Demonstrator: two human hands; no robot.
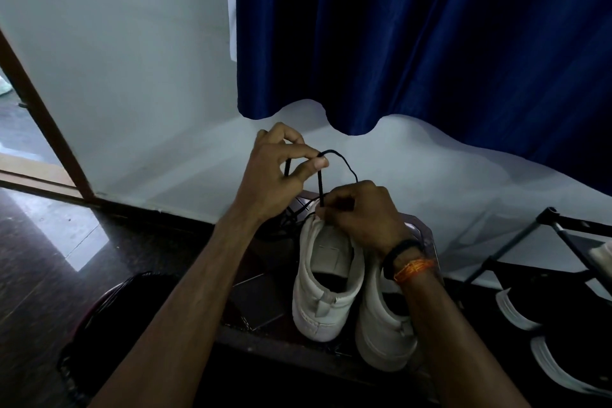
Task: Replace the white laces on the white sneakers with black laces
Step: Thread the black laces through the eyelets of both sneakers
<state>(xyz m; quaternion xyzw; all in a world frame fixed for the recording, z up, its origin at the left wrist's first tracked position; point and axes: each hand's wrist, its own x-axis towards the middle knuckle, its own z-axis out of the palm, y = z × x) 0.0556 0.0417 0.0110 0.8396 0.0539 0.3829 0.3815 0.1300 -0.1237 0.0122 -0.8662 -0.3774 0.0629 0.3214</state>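
Lacing beside the shoe rack [543, 242]
Your left hand [275, 169] and right hand [361, 212] pinch the black lace [334, 156] (looped) over the left sneaker [326, 278].

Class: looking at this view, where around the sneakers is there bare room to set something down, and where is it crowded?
Free: the floor left of the left arm. Crowded: the surface holding both sneakers, the flat dark item beside them, and the shoe rack to the right.
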